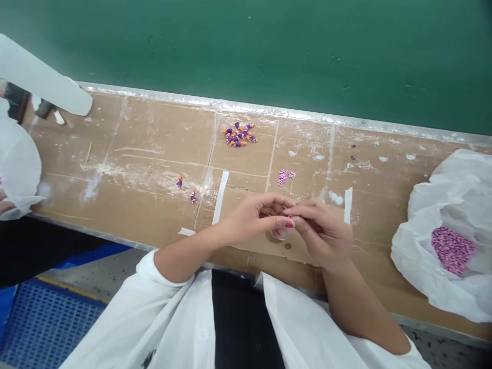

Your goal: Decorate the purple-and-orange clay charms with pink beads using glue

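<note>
Two bare hands meet over the taped cardboard sheet (240,197) in the head view, the left hand (251,219) and the right hand (326,230) with their fingertips drawn together. A purplish speck (289,217) shows where they touch; it is too small and too covered to tell whether it is a held piece, or which hand is closed on it. Just below the fingers sits a clear round item (282,234), partly hidden. Beyond the hands lie a small cluster of pink bits (282,177) and, farther off, a heap of purple-and-orange figures (239,136); two loose figures (179,182) lie to the left, and a white wrapper (418,215) holding many pink grains (453,251) stands at the right. A pinch this tight could squash or flick away anything so tiny, and the covering fingers would make a misplacement hard to spot. The right forearm, swung outward, could catch the wrapper's edge and spill grains; a careless left elbow might sweep the loose figures.
</note>
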A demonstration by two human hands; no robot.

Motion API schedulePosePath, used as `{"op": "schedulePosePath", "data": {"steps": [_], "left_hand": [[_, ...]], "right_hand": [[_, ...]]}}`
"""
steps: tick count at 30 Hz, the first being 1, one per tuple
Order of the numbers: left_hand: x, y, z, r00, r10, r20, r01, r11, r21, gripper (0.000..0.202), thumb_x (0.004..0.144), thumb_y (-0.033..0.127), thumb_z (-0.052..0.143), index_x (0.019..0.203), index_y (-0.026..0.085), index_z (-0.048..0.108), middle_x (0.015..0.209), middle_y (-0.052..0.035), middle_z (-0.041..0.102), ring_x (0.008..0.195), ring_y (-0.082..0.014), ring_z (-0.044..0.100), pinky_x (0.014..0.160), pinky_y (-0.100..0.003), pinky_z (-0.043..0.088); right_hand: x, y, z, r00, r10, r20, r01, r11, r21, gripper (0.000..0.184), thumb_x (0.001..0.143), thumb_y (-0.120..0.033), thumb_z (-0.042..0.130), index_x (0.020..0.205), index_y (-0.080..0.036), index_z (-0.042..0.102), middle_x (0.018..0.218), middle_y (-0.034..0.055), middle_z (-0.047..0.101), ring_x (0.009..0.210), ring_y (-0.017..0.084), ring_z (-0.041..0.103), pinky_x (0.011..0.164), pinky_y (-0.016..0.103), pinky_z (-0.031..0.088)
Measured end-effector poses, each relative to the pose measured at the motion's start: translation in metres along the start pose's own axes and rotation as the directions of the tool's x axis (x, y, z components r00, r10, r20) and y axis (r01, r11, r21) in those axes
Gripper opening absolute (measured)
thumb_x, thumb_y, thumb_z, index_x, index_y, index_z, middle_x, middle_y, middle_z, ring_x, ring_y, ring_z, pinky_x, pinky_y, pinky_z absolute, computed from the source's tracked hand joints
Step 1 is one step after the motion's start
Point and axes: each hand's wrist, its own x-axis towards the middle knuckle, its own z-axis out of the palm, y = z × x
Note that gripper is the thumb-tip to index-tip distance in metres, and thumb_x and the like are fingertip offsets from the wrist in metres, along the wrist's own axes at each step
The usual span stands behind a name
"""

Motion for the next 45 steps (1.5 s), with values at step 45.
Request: {"op": "schedulePosePath", "data": {"steps": [45], "left_hand": [[0.02,-0.015,-0.007,0.946,0.161,-0.28,-0.198,0.974,-0.112,0.039,0.076,0.043,0.089,0.09,0.014,0.068,0.086,0.0003,0.07,0.071,-0.0062,0.064,0.078,-0.026,0.058]], "right_hand": [[0.02,0.067,-0.021,0.981,0.168,-0.097,-0.194,0.812,-0.551,0.012,0.092,-0.026,0.057,0.08,-0.025,0.056,0.078,0.0015,0.056,0.071,0.019,0.053,0.066,0.034,0.044]]}}
